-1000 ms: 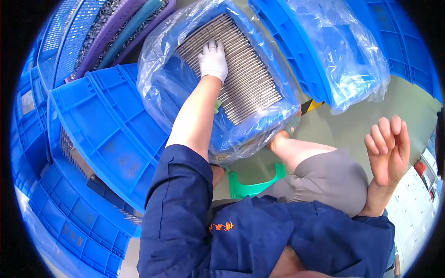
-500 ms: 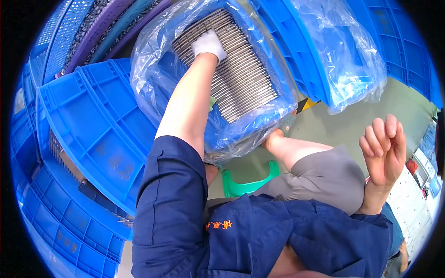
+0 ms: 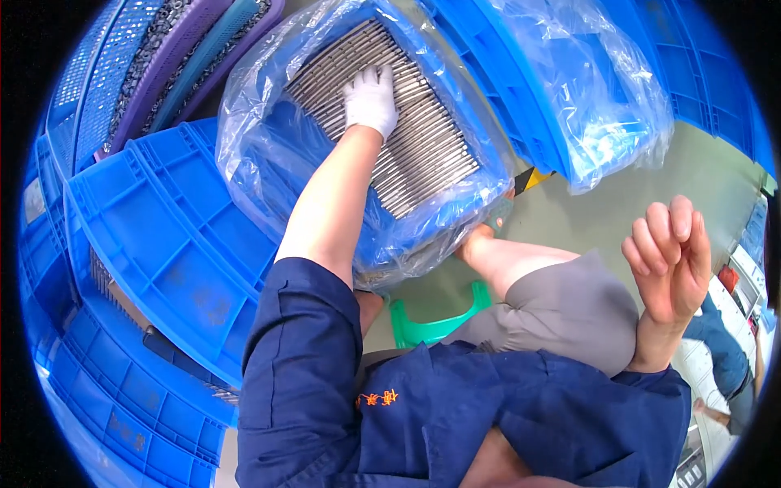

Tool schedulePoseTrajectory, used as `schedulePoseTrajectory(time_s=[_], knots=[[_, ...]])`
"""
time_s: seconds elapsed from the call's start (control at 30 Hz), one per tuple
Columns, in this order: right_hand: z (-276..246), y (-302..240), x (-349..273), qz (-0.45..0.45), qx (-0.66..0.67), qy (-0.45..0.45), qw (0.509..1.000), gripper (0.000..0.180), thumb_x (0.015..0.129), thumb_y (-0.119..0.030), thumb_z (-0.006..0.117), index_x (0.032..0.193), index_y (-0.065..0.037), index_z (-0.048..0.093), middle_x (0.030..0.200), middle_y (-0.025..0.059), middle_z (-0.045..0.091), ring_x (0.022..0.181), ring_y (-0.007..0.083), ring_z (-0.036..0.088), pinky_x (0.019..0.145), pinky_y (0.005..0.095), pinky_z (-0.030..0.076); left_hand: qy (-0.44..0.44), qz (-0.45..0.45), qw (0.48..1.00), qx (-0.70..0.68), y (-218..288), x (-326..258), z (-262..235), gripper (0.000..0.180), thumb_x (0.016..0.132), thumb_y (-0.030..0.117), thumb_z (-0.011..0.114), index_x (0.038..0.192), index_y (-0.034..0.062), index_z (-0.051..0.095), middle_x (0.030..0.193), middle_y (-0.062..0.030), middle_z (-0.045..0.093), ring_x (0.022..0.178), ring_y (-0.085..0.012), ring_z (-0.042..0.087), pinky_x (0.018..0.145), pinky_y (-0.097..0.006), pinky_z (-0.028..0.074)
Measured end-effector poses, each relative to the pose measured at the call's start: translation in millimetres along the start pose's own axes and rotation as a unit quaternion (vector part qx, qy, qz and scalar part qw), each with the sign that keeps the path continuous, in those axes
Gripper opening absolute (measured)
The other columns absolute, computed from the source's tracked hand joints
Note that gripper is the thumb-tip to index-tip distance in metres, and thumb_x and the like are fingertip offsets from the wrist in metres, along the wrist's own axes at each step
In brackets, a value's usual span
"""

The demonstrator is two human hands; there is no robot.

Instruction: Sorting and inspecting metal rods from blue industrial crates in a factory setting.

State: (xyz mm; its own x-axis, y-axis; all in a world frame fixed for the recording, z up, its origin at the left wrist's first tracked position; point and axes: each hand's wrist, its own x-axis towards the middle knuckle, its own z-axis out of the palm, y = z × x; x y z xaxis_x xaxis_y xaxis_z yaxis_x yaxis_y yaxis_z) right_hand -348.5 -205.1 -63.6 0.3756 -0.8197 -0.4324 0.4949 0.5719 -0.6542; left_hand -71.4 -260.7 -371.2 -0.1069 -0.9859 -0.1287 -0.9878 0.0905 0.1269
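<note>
Head view: left hand, in a white glove, lies with fingers spread flat on the metal rods, gripping nothing. Rods packed in neat rows inside a blue crate lined with a clear plastic bag. Probably heavy, stiff, smooth and prone to rolling; best pinched near mid-length. Right hand bare, raised, loosely curled, empty.
</note>
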Motion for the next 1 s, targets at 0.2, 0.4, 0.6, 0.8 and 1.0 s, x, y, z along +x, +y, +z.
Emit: schedulePoseTrajectory(time_s=[0.2,0.4,0.6,0.8,1.0], knots=[[-3,0,0,-0.003,-0.006,-0.002,1.000,0.027,0.092,-0.026,0.028,0.079,-0.009,0.044,0.060,-0.0017,0.033,0.052,0.0091,0.033,0.050,0.0220,0.031,-0.023,-0.002,0.999,0.043,18,-3,8,0.039,0.065,0.013,0.055,0.103,0.0080,0.046,0.091,-0.0096,0.051,0.086,-0.0250,0.051,0.069,-0.042,0.039],[-1,0,0,-0.007,0.005,0.002,1.000,0.023,0.092,-0.022,0.029,0.076,-0.009,0.039,0.060,-0.0009,0.032,0.050,0.0085,0.031,0.048,0.0219,0.030,-0.027,0.066,0.996,0.061,19,-18,9,0.009,0.076,0.012,0.043,0.080,0.0115,0.051,0.074,-0.0046,0.057,0.068,-0.0215,0.058,0.059,-0.038,0.043],[-1,3,-3,-0.007,0.009,0.005,1.000,0.023,0.092,-0.022,0.030,0.076,-0.009,0.040,0.060,-0.0009,0.032,0.050,0.0086,0.031,0.048,0.0218,0.030,-0.075,0.097,0.991,-0.045,6,-22,11,0.015,0.074,0.008,0.041,0.085,0.0077,0.051,0.070,-0.0117,0.057,0.065,-0.0287,0.058,0.060,-0.041,0.044],[-2,0,-8,-0.009,0.019,-0.010,1.000,0.024,0.092,-0.023,0.029,0.076,-0.009,0.039,0.060,-0.0012,0.031,0.050,0.0085,0.030,0.049,0.0217,0.030,-0.182,-0.048,0.962,-0.197,1,3,-42,0.044,0.070,0.024,0.055,0.109,0.0054,0.045,0.094,-0.0231,0.055,0.090,-0.0354,0.053,0.078,-0.040,0.042],[1,2,-13,-0.002,0.048,-0.026,0.998,0.023,0.089,-0.021,0.037,0.091,-0.001,0.048,0.064,-0.0020,0.033,0.056,0.0089,0.033,0.053,0.0223,0.030,-0.039,-0.170,0.793,-0.584,3,8,-130,0.035,0.072,0.029,0.061,0.093,0.0026,0.052,0.074,-0.0088,0.056,0.066,-0.0186,0.054,0.063,-0.030,0.044]])
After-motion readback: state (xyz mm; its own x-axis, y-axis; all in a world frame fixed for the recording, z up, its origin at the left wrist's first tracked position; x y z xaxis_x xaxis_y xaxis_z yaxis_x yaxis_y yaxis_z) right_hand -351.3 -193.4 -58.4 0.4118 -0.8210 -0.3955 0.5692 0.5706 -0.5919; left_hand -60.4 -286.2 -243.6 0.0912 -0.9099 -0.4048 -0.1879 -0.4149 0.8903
